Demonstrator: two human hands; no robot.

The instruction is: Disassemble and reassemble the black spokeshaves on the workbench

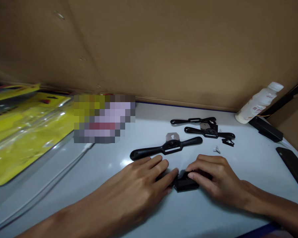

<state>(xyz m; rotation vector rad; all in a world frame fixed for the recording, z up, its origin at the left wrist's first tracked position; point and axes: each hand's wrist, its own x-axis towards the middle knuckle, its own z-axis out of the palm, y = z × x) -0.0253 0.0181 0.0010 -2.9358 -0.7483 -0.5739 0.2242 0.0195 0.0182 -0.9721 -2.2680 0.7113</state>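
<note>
A black spokeshave (186,185) lies on the table between my hands. My left hand (144,178) is closed over its left handle, most of which the fingers hide. My right hand (217,175) pinches at its middle with thumb and forefinger, beside a grey blade (181,174); exactly what is under the fingertips is hidden. Just beyond lies another spokeshave (151,152), with a notched metal blade (172,137) behind its middle. Farther right are a third spokeshave (211,133) and a bare black spokeshave body (195,121). A small black plate (228,142) and silver thumbscrews (217,150) lie near them.
Yellow plastic packages (39,132) cover the left side, near a white cable (52,180). A white bottle (255,104) stands at the back right, near a black box (267,128) and a dark phone-like slab (291,167). A cardboard wall (164,49) closes the back.
</note>
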